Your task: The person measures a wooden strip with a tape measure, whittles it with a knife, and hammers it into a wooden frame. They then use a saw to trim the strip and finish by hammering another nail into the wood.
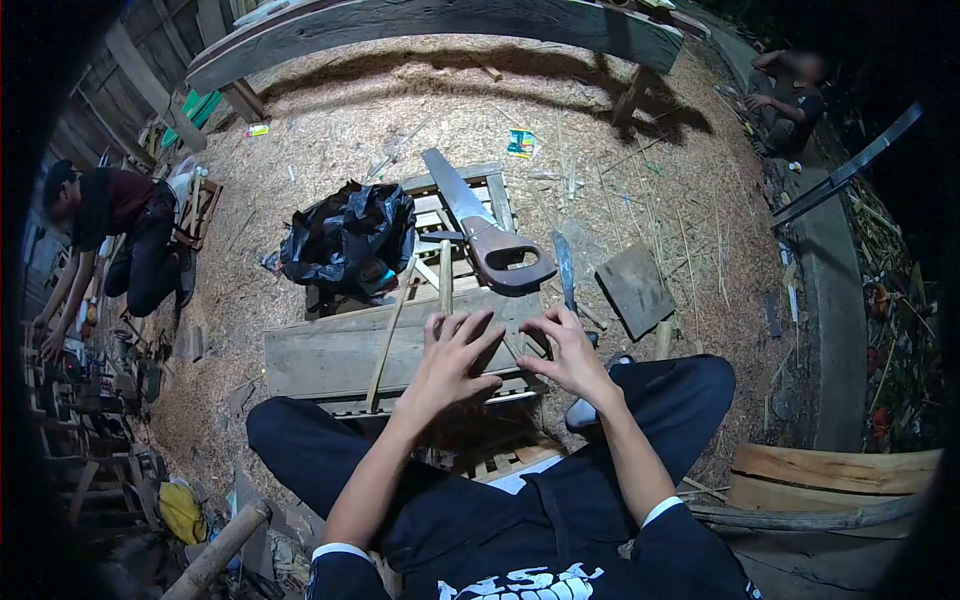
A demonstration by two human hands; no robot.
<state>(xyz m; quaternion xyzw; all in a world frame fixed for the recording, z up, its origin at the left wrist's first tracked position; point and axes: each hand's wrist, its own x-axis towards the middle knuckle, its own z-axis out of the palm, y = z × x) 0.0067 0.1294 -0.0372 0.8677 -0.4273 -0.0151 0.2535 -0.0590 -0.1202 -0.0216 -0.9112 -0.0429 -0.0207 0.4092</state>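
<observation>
My left hand (461,357) is over the wooden board (325,355), fingers spread, with nothing visible in it. To its right, my right hand (566,352) has its fingers curved and apart, beside short thin sticks on the board. A thin bamboo strip (390,335) lies across the board to the left, and a thicker stick (446,275) points away from my left hand. Beyond the hands, a handsaw (490,235) rests on a slatted wooden crate (497,198). A knife (565,268) lies just past my right hand, its handle partly hidden.
A black plastic bag (350,235) sits left of the saw. Right of the knife is a square board (636,290). A long bench (430,35) spans the far side. One person (125,225) bends at the left; another person (790,100) sits at the far right.
</observation>
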